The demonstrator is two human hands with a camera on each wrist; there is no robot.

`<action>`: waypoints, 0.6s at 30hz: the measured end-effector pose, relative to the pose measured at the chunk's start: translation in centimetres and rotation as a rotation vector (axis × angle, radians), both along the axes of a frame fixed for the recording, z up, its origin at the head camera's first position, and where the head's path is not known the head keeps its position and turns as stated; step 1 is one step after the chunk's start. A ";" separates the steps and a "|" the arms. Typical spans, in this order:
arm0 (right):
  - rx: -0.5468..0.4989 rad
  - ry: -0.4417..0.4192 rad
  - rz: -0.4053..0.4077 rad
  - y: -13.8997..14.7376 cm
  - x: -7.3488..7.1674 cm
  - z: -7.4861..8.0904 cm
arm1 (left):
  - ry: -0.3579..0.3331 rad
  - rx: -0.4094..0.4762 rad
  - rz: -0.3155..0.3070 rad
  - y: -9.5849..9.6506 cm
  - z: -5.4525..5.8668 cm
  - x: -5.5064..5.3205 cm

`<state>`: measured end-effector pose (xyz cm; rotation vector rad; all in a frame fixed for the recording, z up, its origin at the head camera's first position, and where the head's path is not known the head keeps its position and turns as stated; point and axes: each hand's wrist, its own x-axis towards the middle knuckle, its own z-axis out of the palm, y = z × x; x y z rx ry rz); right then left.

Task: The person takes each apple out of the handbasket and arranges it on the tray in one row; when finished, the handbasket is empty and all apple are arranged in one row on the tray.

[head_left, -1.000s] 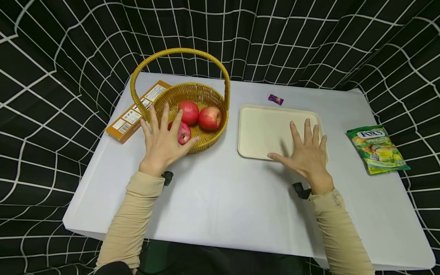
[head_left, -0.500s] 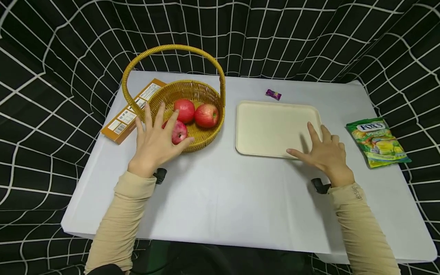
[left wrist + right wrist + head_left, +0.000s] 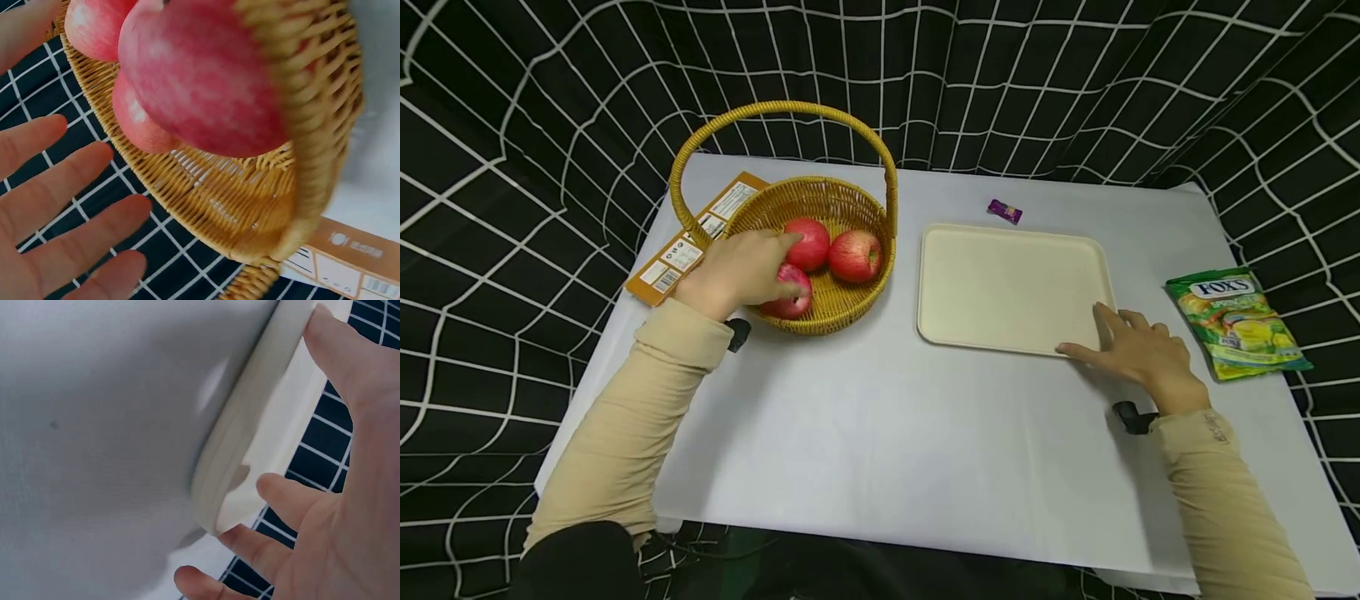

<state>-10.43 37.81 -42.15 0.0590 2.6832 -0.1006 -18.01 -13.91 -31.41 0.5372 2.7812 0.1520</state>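
My left hand [image 3: 737, 271] is over the left side of a wicker basket [image 3: 842, 321] with a tall arched handle. Three red apples lie inside; the nearest apple [image 3: 790, 293] is just below my thumb and index finger. In the left wrist view the hand's fingers [image 3: 69, 181] are spread and apart from the fruit, while the thumb side is mostly cut off. My right hand [image 3: 1142, 358] is at the near right corner of a cream tray [image 3: 1011, 287]. Its thumb is at the rim and its fingers are loosely bent around the corner [image 3: 215, 494], without a visible grip.
An orange-brown box [image 3: 662, 275] lies partly behind the basket on the left. A small purple wrapped sweet [image 3: 1004, 211] is beyond the tray. To the right lies a green and yellow FOX'S candy bag [image 3: 1240, 325]. Black gridded cloth [image 3: 895, 75] surrounds the white table [image 3: 880, 442].
My left hand has moved from beside the basket to over its apples, fingers now pointing downward. My right hand has moved right, from above the tray to its near right corner.
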 end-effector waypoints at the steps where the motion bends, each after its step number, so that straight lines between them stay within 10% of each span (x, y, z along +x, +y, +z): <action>1: -0.003 -0.006 -0.002 0.1 -0.1 -0.1 | -0.025 -0.005 -0.011 0.1 0.1 -0.6; 18: -0.025 0.028 -0.107 -0.2 -0.4 -0.7 | -0.286 -0.133 -0.112 2.2 0.9 -7.6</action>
